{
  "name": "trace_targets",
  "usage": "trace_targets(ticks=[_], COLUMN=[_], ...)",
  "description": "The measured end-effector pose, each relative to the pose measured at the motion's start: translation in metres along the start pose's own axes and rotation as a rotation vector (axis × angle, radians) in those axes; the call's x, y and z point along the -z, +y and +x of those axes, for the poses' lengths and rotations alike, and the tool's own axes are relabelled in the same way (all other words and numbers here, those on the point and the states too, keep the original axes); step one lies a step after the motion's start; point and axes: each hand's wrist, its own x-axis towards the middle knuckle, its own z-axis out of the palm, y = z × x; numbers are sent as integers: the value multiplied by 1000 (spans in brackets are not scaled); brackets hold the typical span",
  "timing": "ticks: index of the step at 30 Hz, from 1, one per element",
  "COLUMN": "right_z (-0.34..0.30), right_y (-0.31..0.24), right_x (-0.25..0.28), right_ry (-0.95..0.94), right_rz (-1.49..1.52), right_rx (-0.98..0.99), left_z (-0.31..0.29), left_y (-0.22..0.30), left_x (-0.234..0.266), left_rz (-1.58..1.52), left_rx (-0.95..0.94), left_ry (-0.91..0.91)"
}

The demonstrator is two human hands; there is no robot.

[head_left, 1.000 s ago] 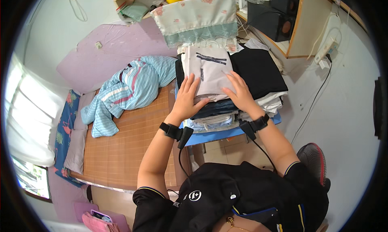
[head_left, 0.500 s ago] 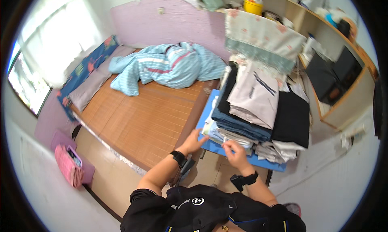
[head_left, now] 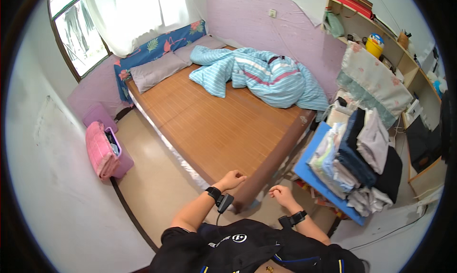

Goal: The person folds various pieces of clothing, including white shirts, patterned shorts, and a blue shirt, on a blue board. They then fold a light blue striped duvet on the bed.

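Observation:
In front of the bed's near corner, my left hand hovers with its fingers loosely curled in, and nothing shows in it. To its right my right hand is also in the air, fingers bent into a loose fist with nothing visible in it. Both wrists carry black straps with small devices. Closest to the right hand is a blue board-like tabletop, with stacks of folded clothes on it: dark blue jeans, a pale grey garment, a black garment and several light ones.
The bed carries a brown woven mat, a rumpled blue striped quilt and a grey pillow. At the left, a pink folded cloth hangs over a purple box. A wooden shelf unit stands far right.
My view has swung left, so the bed sits more central and the clothes stacks farther right. Both hands have come away from the stack's front edge.

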Motion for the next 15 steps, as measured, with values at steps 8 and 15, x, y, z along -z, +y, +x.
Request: trace_targets(ticks=[8,15], right_z=[62,157], right_y=[-66,-109], right_x=[-213,-340], right_ry=[-278,-453], right_rz=[-251,-271], right_rx=[-3,196], left_z=[-111,-197], left_y=[-111,-168], left_x=[189,292], left_rz=[-332,-484], left_rx=[268,411], left_ry=[203,526])
